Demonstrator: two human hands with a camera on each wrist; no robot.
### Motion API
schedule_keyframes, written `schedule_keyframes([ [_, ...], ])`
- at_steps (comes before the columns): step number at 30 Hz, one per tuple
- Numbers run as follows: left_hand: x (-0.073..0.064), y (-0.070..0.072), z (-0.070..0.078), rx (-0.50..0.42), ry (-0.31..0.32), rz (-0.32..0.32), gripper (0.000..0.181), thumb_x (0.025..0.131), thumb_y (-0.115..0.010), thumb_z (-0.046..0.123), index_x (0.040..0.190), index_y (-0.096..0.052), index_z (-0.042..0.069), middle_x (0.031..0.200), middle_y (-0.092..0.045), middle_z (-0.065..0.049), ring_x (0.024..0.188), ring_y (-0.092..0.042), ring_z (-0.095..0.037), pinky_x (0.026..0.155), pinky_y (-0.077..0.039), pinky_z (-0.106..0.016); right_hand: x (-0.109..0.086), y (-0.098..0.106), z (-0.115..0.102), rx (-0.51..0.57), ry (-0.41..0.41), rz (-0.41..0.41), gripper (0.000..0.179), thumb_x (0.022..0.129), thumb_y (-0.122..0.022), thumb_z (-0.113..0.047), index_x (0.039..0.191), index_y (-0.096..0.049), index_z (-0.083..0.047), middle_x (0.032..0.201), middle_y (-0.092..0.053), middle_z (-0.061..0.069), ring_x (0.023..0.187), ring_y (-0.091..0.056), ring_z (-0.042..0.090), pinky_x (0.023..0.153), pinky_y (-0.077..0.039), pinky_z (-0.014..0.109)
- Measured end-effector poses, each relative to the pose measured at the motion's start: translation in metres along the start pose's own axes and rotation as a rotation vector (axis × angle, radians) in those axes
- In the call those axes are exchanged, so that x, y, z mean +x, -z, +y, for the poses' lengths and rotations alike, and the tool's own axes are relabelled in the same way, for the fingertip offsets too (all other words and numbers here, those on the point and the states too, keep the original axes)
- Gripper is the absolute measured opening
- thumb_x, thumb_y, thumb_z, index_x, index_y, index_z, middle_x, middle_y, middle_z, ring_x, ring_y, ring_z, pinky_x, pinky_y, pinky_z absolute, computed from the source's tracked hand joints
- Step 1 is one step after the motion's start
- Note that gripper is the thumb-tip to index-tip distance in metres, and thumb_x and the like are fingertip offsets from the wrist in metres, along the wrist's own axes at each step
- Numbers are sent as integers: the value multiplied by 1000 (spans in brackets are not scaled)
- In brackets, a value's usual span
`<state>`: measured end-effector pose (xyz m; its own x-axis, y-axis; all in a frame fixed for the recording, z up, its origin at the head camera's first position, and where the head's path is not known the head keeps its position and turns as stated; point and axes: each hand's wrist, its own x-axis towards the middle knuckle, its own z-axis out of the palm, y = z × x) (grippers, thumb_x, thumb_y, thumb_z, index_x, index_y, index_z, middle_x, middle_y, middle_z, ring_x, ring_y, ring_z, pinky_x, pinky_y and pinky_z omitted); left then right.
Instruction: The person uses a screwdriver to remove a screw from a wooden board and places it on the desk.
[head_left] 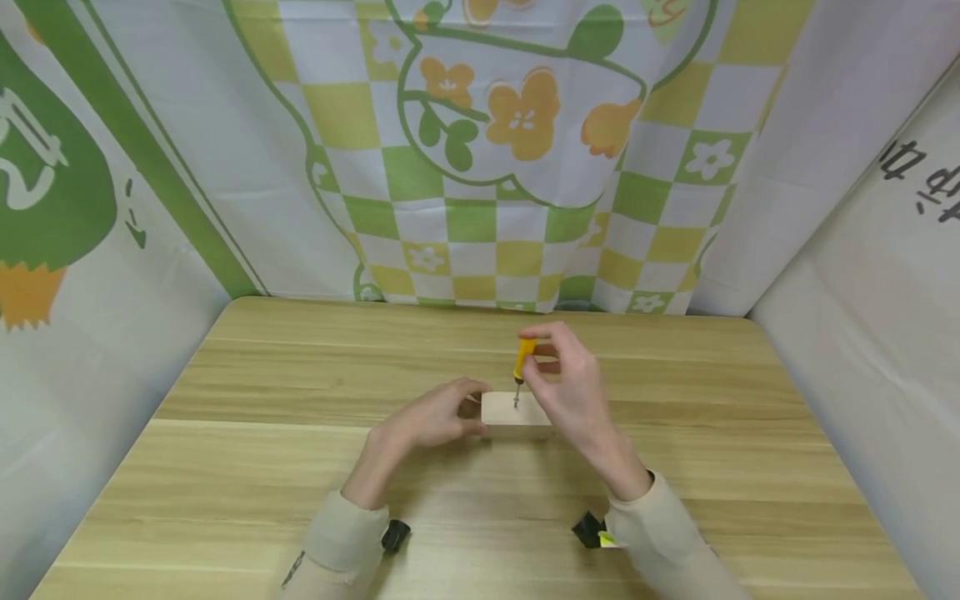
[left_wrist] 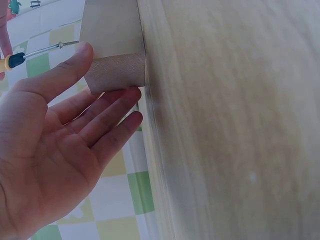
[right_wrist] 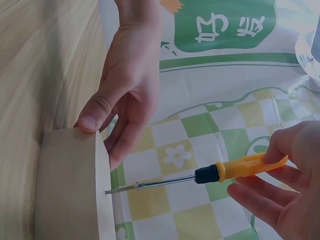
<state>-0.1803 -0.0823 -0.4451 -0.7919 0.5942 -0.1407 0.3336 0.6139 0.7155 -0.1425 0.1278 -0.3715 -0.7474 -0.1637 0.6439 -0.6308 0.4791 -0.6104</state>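
Screw [right_wrist: 121,190] prob. just started atop block [head_left: 498,410], most length left; R hand [head_left: 573,387] pinches driver [right_wrist: 245,167], L hand [head_left: 429,415] pinches block's end.

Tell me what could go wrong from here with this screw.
The screw might tip or go in crooked: most of its thread shows above the wooden block, and no fingers steady it.
The screwdriver, held by its yellow handle in the right hand, could slip off the screw head and mark the wood.
The block may twist, since the left hand holds it at one end only.
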Motion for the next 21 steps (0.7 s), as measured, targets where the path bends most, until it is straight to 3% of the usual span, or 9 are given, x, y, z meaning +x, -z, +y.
schedule_keyframes([
  [9,1,-1,-1,12,-11,5,64,89,-76,26,143,-50,5,137,-59,-12,120,-63,-25,107,-49,-40,2,1,-1,3,34,81,20,81,-77,6,98,-69,0,100,-72,12,89,-70,24,71,-63,30],
  [17,1,-1,-2,-28,-9,-1,63,89,-76,22,143,-49,5,137,-58,-11,120,-63,-27,107,-50,-42,1,-1,-1,100,60,-22,24,83,-65,16,104,-65,3,115,-73,16,96,-74,29,81,-61,24],
  [21,1,-1,-1,-35,-8,-4,62,89,-75,21,143,-49,4,138,-58,-13,120,-63,-28,106,-50,-42,-1,-2,1,136,32,-19,29,84,-63,16,110,-61,4,117,-71,17,99,-73,30,83,-60,25],
])
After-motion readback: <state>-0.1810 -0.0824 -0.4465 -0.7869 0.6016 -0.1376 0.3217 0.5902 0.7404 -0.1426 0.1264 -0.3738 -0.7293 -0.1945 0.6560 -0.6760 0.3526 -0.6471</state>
